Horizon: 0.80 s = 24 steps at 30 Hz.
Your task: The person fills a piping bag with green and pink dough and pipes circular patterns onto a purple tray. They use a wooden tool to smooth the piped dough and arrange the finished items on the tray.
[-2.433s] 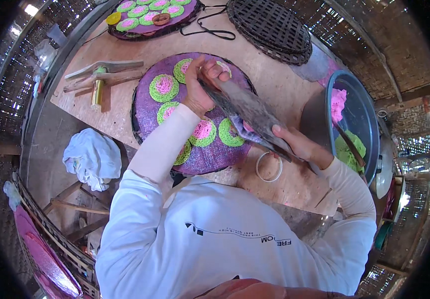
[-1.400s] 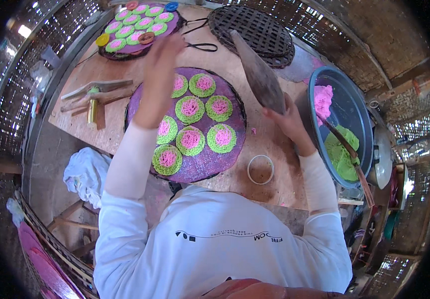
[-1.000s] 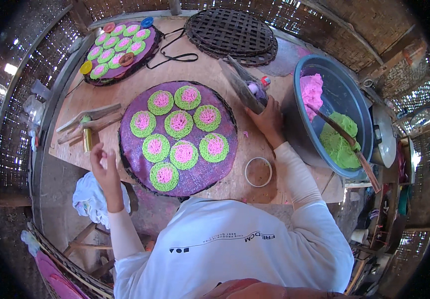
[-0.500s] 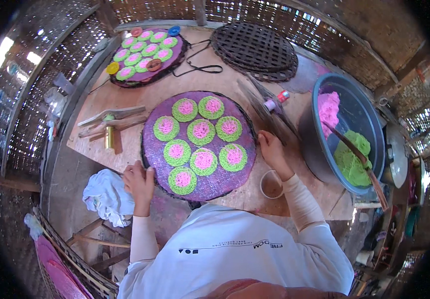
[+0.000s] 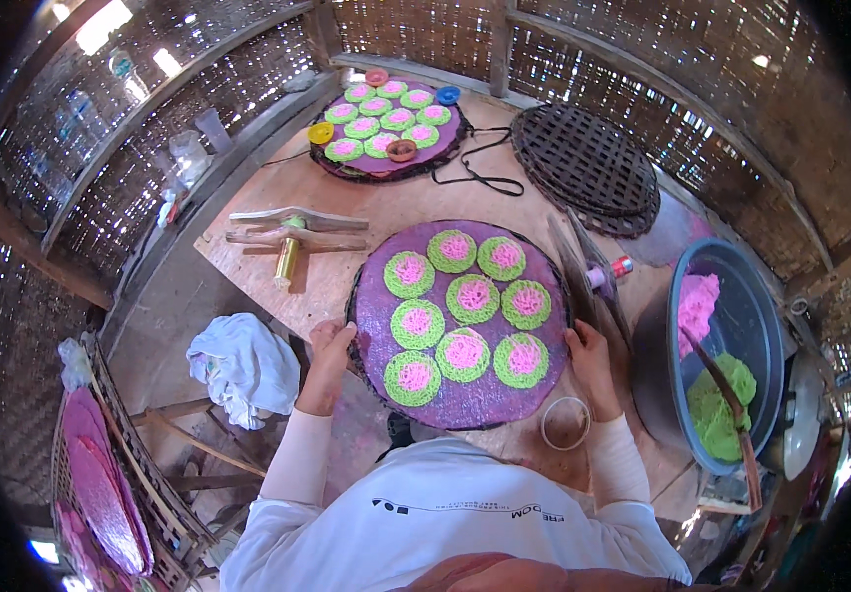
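Observation:
A round dark-rimmed tray (image 5: 485,407), lined with a purple sheet, lies in front of me on the table. Several lacy green discs with pink stringy centres (image 5: 472,298) are spread over it. At its left rim my left hand (image 5: 329,357) is closed, thumb on the edge and fingers partly hidden beneath. My right hand (image 5: 591,363) pinches the opposite rim in the same way. Just below my right wrist, a thin pale ring (image 5: 566,449) rests on the tabletop.
Far left stands a similar loaded tray (image 5: 445,163); dark woven trays (image 5: 588,168) lie stacked beside it. A blue-grey tub (image 5: 654,365) holds pink and green dough, with a stick across it. Wooden presses (image 5: 297,237) flank my tray. A pale cloth (image 5: 243,370) hangs low left.
My view has turned left, shifting the scene rightward. My left hand has come onto the tray's left rim and closed there. My right hand stays at the right rim.

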{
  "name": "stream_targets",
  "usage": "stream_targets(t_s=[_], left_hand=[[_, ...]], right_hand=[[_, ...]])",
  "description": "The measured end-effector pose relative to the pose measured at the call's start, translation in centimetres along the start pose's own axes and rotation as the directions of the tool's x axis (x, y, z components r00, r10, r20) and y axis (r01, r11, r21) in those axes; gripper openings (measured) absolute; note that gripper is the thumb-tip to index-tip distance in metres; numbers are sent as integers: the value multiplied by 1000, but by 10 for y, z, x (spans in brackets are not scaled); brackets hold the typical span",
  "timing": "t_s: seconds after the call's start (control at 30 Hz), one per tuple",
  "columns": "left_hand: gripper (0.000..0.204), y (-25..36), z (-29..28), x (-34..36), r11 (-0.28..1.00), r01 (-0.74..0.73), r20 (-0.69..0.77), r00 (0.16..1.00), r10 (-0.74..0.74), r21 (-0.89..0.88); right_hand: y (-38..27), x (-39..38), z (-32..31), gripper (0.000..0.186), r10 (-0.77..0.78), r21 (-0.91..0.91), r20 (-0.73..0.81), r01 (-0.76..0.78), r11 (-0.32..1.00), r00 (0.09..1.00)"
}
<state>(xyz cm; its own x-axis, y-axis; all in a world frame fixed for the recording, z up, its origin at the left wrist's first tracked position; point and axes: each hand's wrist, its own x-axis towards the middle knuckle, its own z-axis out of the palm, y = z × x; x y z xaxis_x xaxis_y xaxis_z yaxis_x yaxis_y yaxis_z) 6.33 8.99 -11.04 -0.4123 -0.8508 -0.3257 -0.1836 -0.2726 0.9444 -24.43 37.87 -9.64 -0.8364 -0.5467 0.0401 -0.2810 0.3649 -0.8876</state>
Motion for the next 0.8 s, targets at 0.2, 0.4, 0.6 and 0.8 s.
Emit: stream_targets(t_s=[0.2, 0.4, 0.6, 0.8], left_hand=[[49, 72, 24, -44, 894, 23, 186, 980, 68, -447], [36, 169, 0, 31, 928, -82, 391, 891, 232, -364], [32, 284, -17, 203, 922, -211, 403, 851, 336, -324], [30, 314, -23, 373, 955, -217, 442, 850, 288, -204]], right_hand=[[-40, 8, -16, 37, 60, 193, 84, -75, 978, 995], [-122, 86, 2, 18, -112, 102, 89, 103, 989, 990], [-186, 226, 77, 17, -116, 377, 76, 79, 923, 990], [-194, 340, 170, 17, -65, 304, -57, 79, 949, 996]])
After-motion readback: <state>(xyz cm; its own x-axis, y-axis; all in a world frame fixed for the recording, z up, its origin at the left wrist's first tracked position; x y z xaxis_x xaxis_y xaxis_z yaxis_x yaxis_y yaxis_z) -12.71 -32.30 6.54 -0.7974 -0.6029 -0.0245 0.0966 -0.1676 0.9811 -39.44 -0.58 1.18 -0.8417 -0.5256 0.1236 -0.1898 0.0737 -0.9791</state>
